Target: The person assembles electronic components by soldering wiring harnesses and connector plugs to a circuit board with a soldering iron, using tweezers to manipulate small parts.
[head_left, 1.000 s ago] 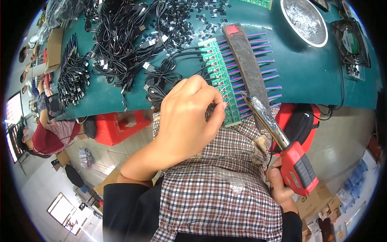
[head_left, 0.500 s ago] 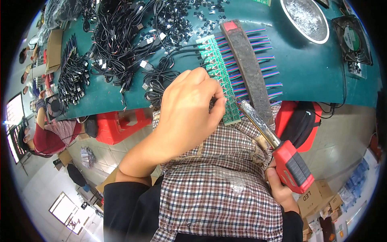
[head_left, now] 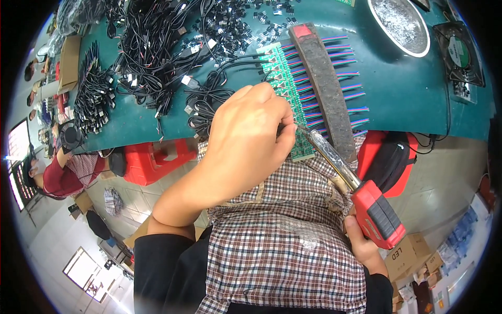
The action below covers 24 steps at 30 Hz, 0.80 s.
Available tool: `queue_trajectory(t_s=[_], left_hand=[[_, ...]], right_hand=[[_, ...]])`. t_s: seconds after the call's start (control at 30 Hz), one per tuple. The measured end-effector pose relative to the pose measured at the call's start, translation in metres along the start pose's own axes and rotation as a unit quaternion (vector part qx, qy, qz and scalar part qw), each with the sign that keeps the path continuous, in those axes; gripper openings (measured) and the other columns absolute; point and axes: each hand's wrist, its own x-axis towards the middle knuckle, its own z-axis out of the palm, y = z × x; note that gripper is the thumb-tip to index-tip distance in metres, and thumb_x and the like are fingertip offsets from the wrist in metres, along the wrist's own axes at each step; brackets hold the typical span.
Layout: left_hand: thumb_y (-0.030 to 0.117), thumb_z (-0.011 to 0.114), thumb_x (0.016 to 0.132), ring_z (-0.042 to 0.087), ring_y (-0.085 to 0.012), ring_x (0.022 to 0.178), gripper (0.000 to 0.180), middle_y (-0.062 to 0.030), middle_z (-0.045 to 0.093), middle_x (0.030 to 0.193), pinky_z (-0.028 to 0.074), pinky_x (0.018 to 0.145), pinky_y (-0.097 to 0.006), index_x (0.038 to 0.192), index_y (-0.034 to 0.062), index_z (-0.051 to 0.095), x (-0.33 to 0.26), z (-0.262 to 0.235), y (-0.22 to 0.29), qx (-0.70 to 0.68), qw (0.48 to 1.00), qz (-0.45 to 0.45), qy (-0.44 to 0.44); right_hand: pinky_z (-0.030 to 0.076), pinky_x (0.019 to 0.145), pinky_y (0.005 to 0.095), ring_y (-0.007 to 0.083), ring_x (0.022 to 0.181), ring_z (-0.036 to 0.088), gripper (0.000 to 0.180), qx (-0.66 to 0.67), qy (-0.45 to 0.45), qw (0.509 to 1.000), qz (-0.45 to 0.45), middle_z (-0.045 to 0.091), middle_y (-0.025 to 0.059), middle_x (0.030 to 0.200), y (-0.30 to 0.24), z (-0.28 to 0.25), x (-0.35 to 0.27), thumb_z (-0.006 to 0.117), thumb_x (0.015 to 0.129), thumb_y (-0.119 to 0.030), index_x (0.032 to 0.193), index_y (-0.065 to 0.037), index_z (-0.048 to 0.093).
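A long green circuit board panel [head_left: 299, 116] lies at the table's near edge, with black cables joined along its left side and coloured wires running out to the right. My left hand [head_left: 250, 133] is over the board's lower left part, thumb and fingers pinched together; what they hold is hidden. My right hand [head_left: 362, 243] is closed round a soldering iron [head_left: 374, 212] with a red and black handle. Its thin tip points up and left, at the board beside my left fingertips. A dark weight bar [head_left: 327, 94] with a red end rests across the coloured wires.
Piles of black cables [head_left: 149, 68] and small black connectors [head_left: 230, 26] cover the table's left and far side. A metal bowl [head_left: 426, 44] with silvery bits and a small fan [head_left: 459, 52] stand at the right. A co-worker [head_left: 57, 180] sits at the far left, near a red stool [head_left: 157, 167].
The soldering iron has shifted slightly left and up, its tip now closer to my left fingertips. My left hand has moved very little and stays pinched.
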Motion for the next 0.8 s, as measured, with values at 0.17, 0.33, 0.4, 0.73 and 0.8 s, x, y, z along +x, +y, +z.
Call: queue_trajectory(t_s=[0.17,0.33,0.4,0.73,0.8], left_hand=[[0.004,0.075,0.075,0.060,-0.0287,0.076,0.013,-0.0082,0.059,0.077,0.047,0.067,-0.040,0.077,0.0039,0.063,0.000,0.000,0.000,-0.001,1.000,0.001,0.002],[0.004,0.075,0.075,0.061,-0.0288,0.076,0.013,-0.0084,0.058,0.077,0.047,0.067,-0.039,0.077,0.0040,0.063,0.001,0.000,0.001,0.003,1.000,0.002,-0.001],[0.004,0.075,0.075,0.061,-0.0289,0.076,0.013,-0.0086,0.058,0.077,0.047,0.067,-0.039,0.078,0.0040,0.063,0.001,0.000,0.000,0.005,1.000,0.005,0.000],[0.003,0.074,0.075,0.060,-0.0298,0.074,0.013,-0.0094,0.058,0.076,0.047,0.066,-0.040,0.078,0.0034,0.061,0.002,0.001,0.000,0.000,1.000,0.014,0.001],[0.003,0.074,0.075,0.060,-0.0299,0.074,0.013,-0.0094,0.058,0.076,0.047,0.066,-0.040,0.078,0.0034,0.061,0.003,0.001,-0.001,-0.002,1.000,0.013,0.000]], right_hand=[[0.055,0.081,0.0397,0.0344,0.088,0.070,0.028,-0.038,0.012,0.999,-0.029,0.071,0.0167,0.097,0.006,-0.005,-0.005,0.077,0.079,-0.006,0.106,0.000,0.070],[0.055,0.081,0.0403,0.0346,0.088,0.070,0.027,-0.040,0.007,0.999,-0.036,0.071,0.0163,0.097,0.008,-0.006,-0.006,0.077,0.080,-0.009,0.105,-0.001,0.070],[0.055,0.081,0.0404,0.0343,0.087,0.070,0.026,-0.060,0.027,0.996,-0.052,0.071,0.0162,0.096,0.009,-0.004,-0.008,0.077,0.080,-0.009,0.103,-0.001,0.070],[0.055,0.079,0.0392,0.0326,0.085,0.070,0.026,-0.003,0.011,1.000,-0.002,0.070,0.0155,0.094,-0.002,-0.001,0.001,0.076,0.078,-0.005,0.103,0.000,0.069],[0.055,0.081,0.0395,0.0321,0.087,0.070,0.027,-0.024,0.009,1.000,-0.006,0.070,0.0152,0.095,0.000,-0.004,-0.002,0.077,0.078,-0.006,0.103,0.000,0.070]])
